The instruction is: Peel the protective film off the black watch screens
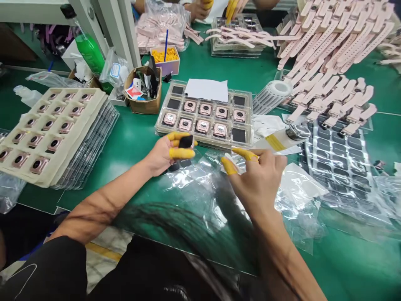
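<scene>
Smooth watch face (pixel 186 142), glossy plastic film (pixel 196 179)

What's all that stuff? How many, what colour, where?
Held square: 1, black, centre
Middle trays: 1 stack, clear, centre
Watches: 8, pink, middle trays
Left trays: 1 stack, cream top, left
Watch cases: 15, pink, left trays
Tall bottle: 1, green, back left
Cardboard box: 1, brown, back left
Small box: 1, purple, back
Straps: many, pink, back
Square pads: many, black, right
Plastic bags: several, clear, front right
Other hands: at least 2, yellow fingertips, back
Left hand: 1, yellow fingertips, holding square
Right hand: 1, yellow fingertips, right
</scene>
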`<act>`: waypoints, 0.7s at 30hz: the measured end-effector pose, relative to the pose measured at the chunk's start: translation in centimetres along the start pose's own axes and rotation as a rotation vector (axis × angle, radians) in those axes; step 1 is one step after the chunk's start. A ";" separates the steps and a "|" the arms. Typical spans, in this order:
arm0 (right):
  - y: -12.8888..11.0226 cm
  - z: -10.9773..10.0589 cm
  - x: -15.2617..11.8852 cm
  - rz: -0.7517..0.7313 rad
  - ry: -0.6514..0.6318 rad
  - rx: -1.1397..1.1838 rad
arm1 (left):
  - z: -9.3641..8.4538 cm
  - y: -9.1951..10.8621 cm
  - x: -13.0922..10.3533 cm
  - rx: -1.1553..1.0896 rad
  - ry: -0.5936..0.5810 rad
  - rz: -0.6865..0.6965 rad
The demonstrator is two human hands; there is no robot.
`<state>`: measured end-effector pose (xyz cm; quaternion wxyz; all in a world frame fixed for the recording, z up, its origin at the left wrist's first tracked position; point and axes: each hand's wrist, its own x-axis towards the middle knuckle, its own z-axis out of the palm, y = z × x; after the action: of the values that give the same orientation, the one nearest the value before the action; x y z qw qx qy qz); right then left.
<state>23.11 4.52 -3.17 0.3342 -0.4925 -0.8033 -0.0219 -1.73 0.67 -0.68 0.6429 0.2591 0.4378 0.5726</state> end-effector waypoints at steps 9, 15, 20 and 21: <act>-6.0 3.8 0.7 -0.147 -0.400 0.171 | -3.2 2.4 2.4 -0.164 0.268 0.285; -5.8 5.1 1.6 -0.076 -0.425 0.237 | -1.3 -0.6 1.6 -0.147 0.248 0.234; -5.5 5.0 1.3 -0.073 -0.420 0.288 | -1.2 -2.2 1.4 0.000 0.282 0.231; -4.9 4.6 1.2 -0.087 -0.422 0.275 | -1.3 -2.3 1.4 0.025 0.265 0.229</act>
<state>16.45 4.58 -4.59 0.2219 -0.4011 -0.8711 0.1763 -1.72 1.28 -3.57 0.5068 0.2374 0.4936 0.6657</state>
